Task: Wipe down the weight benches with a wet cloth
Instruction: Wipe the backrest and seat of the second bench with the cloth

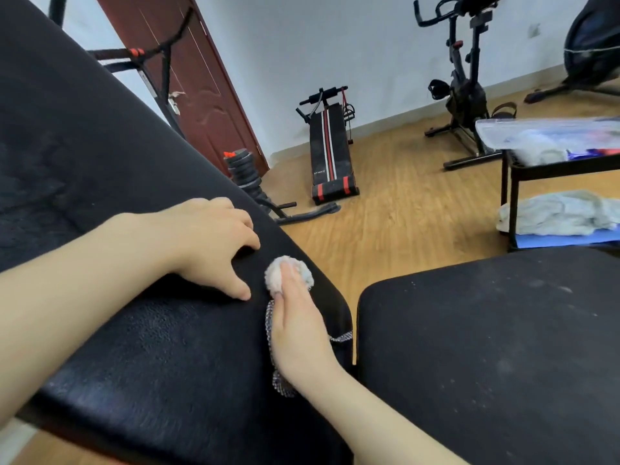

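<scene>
Head: cloth [275, 279] beneath right hand [296, 330]

Cloth [272, 278] mostly hid under right hand [295, 330]; bin [486, 129] contents blurry, poss. rags.

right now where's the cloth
The cloth lies low centre in the head view, under the right hand at the right edge of the left bench pad, beside the left hand.
</scene>
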